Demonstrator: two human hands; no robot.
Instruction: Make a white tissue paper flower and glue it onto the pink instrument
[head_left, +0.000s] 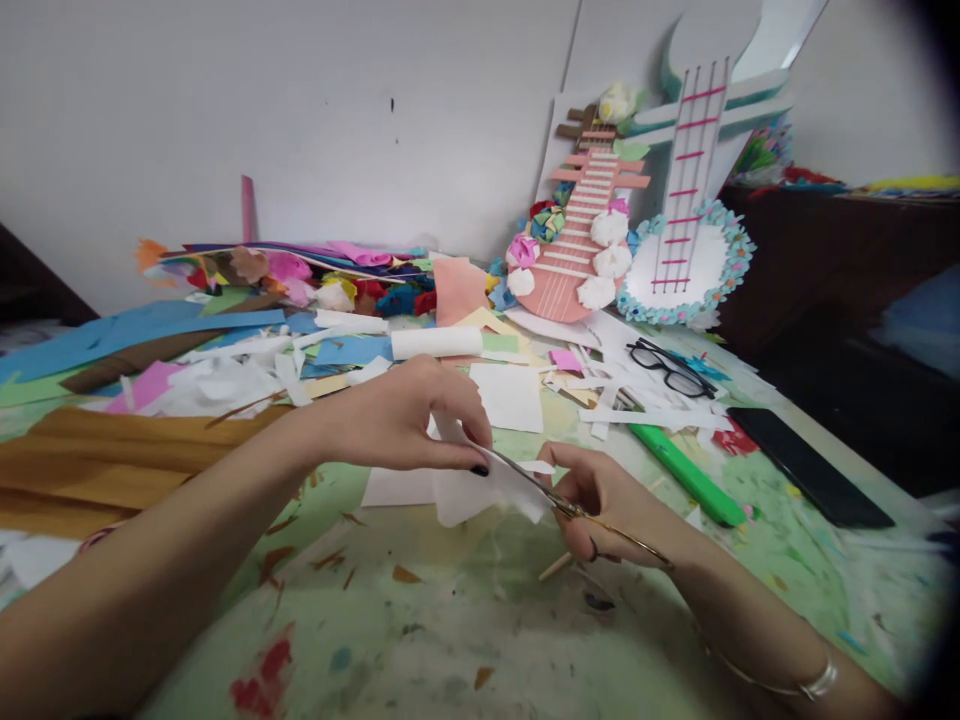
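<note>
My left hand [420,418] pinches a piece of white paper [480,492] between thumb and fingers, above the middle of the table. From the right, my right hand [600,497] grips a pair of scissors [564,506], with the blades lying against the paper beside my left thumb. A thin strip of paper curls up over the blades. Behind and below, more white paper [394,487] lies on the tabletop, along with a square white sheet [508,397]. My right fingers partly cover the scissor handles.
Paper guitar-like models [574,250] lean on the wall. Crumpled paper flowers [289,275] and coloured scraps line the back. At right lie glasses [671,368], a green cutter-like tool [688,475] and a black phone [810,467]. Brown crepe paper [112,455] spreads at left.
</note>
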